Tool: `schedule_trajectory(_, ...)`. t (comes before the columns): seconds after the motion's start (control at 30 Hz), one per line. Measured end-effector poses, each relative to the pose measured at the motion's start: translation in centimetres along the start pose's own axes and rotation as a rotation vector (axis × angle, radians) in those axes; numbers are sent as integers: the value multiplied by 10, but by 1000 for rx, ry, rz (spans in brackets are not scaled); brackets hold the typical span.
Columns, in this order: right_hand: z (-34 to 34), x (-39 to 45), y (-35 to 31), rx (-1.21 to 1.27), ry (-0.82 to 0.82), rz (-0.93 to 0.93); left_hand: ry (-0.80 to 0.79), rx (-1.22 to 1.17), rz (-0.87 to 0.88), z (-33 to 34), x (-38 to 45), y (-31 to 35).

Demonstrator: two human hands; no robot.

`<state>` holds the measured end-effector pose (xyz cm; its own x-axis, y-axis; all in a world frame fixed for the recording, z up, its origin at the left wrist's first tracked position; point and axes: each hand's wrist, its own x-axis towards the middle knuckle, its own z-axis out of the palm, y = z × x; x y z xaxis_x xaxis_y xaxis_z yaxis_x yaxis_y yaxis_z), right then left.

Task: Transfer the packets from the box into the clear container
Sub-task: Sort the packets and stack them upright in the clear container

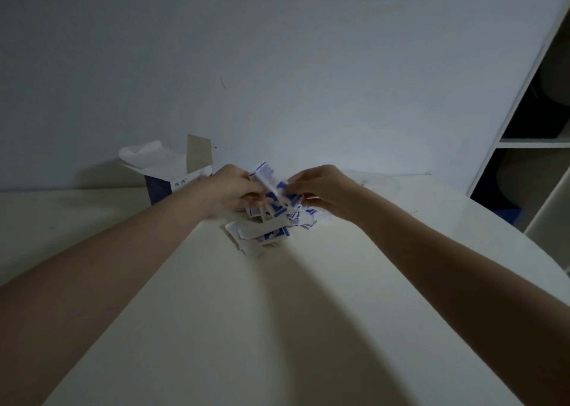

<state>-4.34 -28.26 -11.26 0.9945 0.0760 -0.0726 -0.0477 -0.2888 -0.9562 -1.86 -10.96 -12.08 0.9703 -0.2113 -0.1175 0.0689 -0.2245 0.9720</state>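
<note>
Dim light falls on a pale table (308, 328) set against a bare wall (277, 50), with open shelves (536, 143) at the right edge. Both arms reach forward to a loose heap of blue-and-white packets (271, 229) lying on the table top. The left hand (234, 189) and the right hand (320, 189) meet above the heap, fingers curled, holding a small bundle of packets (268, 180) between them; it is blurred, so exactly how each finger lies cannot be told. Behind the left hand stands the box (175, 174), flaps open, with a white paper sheet sticking out of its top. Faint curved outlines on the table beyond the right hand may be the clear container (382, 183), but that is not certain. Judging by this, the packets are already out of the box and the gathering step is in hand. The next move calls for keeping the bundle squared so none slip, then carrying it right to the container.
</note>
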Motion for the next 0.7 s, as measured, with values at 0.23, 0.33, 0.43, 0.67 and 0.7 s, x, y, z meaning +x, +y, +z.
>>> schedule_trajectory(0.23, 11, 1, 2, -129, 59, 31, -91, 106, 32, 4, -2, -4)
schedule_trajectory(0.33, 5, 3, -1, -413, 179, -106, -133, 841, 127, 4, -2, -19)
schedule_trajectory(0.43, 0, 2, -7, -578, 160, -133, -140, 1126, 193, 14, -7, -29)
schedule_trajectory(0.67, -8, 4, -9, -576, 181, -186, 53, 904, 272, 2, -3, -26)
schedule_trajectory(0.7, -9, 4, -9, -564, 203, -196, 100, 798, 258, -2, -1, -26)
